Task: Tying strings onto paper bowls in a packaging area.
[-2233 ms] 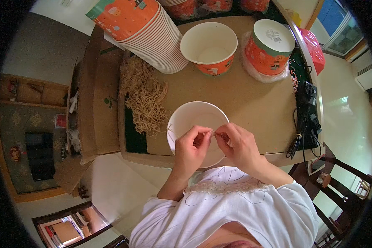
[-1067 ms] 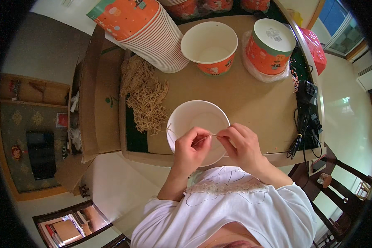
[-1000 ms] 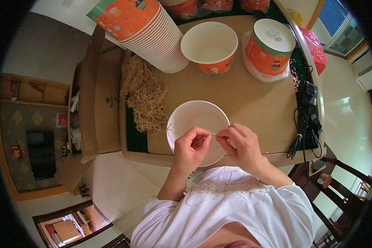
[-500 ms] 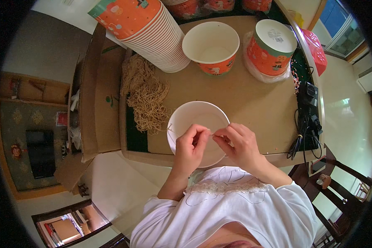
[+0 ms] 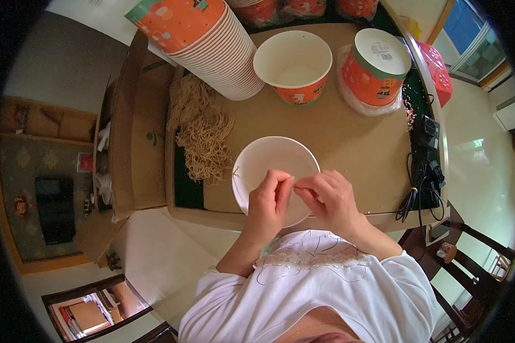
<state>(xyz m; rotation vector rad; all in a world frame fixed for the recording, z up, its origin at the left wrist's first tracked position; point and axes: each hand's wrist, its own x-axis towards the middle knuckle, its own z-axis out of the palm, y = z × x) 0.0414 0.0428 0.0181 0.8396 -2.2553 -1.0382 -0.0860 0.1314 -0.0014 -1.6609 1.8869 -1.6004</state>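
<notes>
A white paper tub [image 5: 252, 157] stands at the near edge of the table, its open mouth facing up. Over it, my left hand [image 5: 269, 200] and my right hand [image 5: 333, 197] meet fingertip to fingertip, both closed in a pinch. Between them shows a short bit of thin tan string [image 5: 293, 184]; most of it is hidden by my fingers. A small piece of similar string [image 5: 235, 172] sticks out at the tub's left rim. A tangled heap of tan string [image 5: 206, 143] lies just left of the tub.
Beyond are a tall leaning stack of orange tubs [image 5: 217, 57], an upright open tub [image 5: 297, 91] and upturned tubs in plastic wrap [image 5: 377, 74]. Black cables and an adapter [image 5: 426, 166] lie at the table's right edge. A cardboard box [image 5: 134, 131] stands at the left.
My fingertips stay pinched together with only a slight shift. The white tub's far rim sits a little farther away.
</notes>
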